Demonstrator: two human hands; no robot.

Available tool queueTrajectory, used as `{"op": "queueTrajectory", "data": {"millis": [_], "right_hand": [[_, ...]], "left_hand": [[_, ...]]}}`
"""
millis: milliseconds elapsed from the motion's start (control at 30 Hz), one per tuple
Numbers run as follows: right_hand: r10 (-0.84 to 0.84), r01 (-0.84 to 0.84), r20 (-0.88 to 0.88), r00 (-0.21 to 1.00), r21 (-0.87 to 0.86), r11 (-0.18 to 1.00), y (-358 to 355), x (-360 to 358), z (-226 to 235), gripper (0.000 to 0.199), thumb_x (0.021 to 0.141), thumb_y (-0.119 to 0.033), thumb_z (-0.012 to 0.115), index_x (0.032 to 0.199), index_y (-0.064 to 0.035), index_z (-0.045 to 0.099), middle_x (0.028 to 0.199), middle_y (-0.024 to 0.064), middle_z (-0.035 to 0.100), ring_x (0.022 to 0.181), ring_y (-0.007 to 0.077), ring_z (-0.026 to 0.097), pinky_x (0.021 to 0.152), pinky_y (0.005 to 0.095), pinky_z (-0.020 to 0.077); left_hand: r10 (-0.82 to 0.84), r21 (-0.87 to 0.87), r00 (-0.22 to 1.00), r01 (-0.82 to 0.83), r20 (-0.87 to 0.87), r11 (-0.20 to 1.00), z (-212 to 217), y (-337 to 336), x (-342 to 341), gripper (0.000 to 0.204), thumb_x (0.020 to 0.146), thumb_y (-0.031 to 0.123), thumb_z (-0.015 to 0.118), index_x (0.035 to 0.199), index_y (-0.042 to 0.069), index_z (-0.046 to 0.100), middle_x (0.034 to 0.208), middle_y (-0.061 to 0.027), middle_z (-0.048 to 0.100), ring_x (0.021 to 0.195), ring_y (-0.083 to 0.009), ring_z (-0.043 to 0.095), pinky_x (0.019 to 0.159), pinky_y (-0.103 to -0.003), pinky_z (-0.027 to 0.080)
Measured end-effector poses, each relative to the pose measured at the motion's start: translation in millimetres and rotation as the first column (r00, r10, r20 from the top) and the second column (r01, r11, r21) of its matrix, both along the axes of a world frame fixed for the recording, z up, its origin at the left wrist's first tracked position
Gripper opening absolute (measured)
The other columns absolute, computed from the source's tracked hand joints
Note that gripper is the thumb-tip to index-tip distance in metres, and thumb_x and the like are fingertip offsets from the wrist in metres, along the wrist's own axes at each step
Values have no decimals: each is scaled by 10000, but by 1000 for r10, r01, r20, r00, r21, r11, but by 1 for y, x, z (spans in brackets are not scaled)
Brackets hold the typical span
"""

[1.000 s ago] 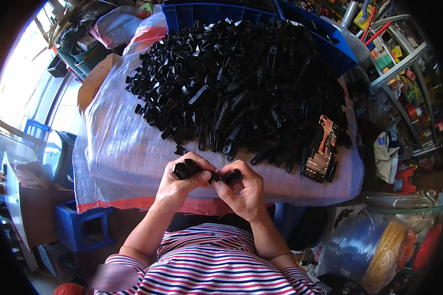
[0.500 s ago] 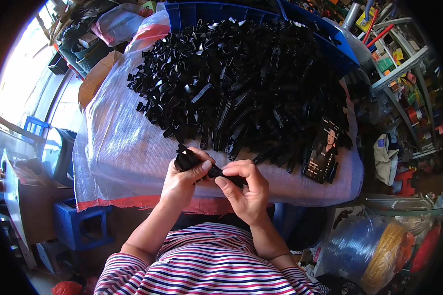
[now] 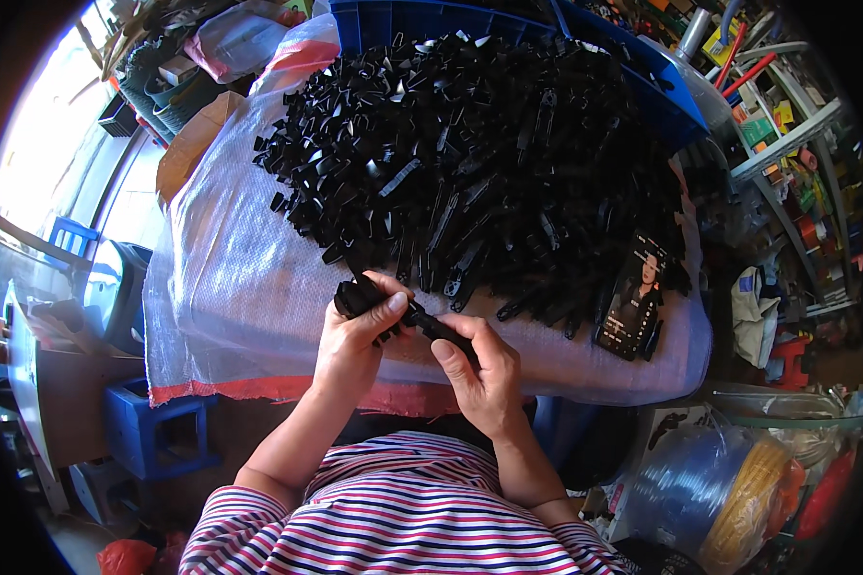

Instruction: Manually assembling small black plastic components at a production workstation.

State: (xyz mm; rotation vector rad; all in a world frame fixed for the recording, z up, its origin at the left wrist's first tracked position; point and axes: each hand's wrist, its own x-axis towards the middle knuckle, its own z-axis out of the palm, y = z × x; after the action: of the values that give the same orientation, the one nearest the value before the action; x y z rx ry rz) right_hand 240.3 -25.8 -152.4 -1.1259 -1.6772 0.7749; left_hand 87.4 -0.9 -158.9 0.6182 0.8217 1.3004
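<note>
Across your worktop (image 3: pixel 259 287), a white woven sheet carries the heap of black plastic parts (image 3: pixel 479 163) from ten to two o'clock. Near its front edge, your left hand (image 3: pixel 355 340) pinches a black clip (image 3: pixel 360 295), and your right hand (image 3: pixel 484 379) pinches a black rod (image 3: pixel 441 331) whose long axis points toward ten o'clock into that clip. Bare sheet lies at nine o'clock.

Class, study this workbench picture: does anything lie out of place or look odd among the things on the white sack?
One thing stands out: a phone leans at the right edge of the heap of black plastic parts, its screen lit, on the white woven sack.
</note>
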Motion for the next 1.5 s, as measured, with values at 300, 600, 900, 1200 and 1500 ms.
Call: {"op": "queueTrajectory", "data": {"millis": [300, 600, 900, 1200, 1500], "right_hand": [[-49, 46, -23, 999, -125, 991, -7, 3, 3, 237, 897, -217, 539, 971, 6, 574, 770, 62, 595, 668, 125, 535, 631, 238, 430], [-5, 7, 39, 999, -54, 999, -3, -1, 3, 190, 891, -182, 548, 955, -4, 547, 706, 117, 583, 575, 219, 580, 523, 285, 445], [-68, 69, 10, 998, -115, 991, 0, -15, 1, 173, 894, -178, 534, 863, -7, 540, 618, 65, 533, 552, 118, 497, 525, 264, 418], [-29, 30, -28, 999, 48, 998, 1, -19, 3, 156, 852, -175, 597, 888, -32, 547, 650, 135, 579, 549, 279, 598, 470, 340, 438], [-87, 71, 68, 994, 216, 974, 1, -8, 6, 221, 787, -107, 667, 958, -1, 575, 794, 108, 565, 658, 207, 556, 577, 275, 450]], "left_hand": [[31, -18, 999, -32, -20, 999, -1, 1, 1, 126, 782, 102, 662, 855, 35, 584, 737, -34, 585, 632, -112, 548, 591, -234, 438], [68, 99, 989, -55, -132, 994, -5, -4, -1, 139, 777, 77, 670, 871, 31, 578, 769, -30, 588, 661, -96, 550, 614, -223, 431], [275, 300, 805, -127, -526, 946, 6, -16, 5, 92, 776, 27, 647, 805, -4, 565, 715, -29, 601, 646, -67, 521, 580, -209, 416], [97, 177, 981, -67, -168, 982, 5, -17, -1, 112, 811, 53, 619, 893, 9, 557, 807, -52, 591, 652, -94, 524, 618, -224, 438], [-55, 10, 991, 54, 123, 998, 3, -12, 0, 180, 787, 40, 609, 953, -3, 554, 932, -128, 622, 708, -145, 570, 653, -261, 456]]}}
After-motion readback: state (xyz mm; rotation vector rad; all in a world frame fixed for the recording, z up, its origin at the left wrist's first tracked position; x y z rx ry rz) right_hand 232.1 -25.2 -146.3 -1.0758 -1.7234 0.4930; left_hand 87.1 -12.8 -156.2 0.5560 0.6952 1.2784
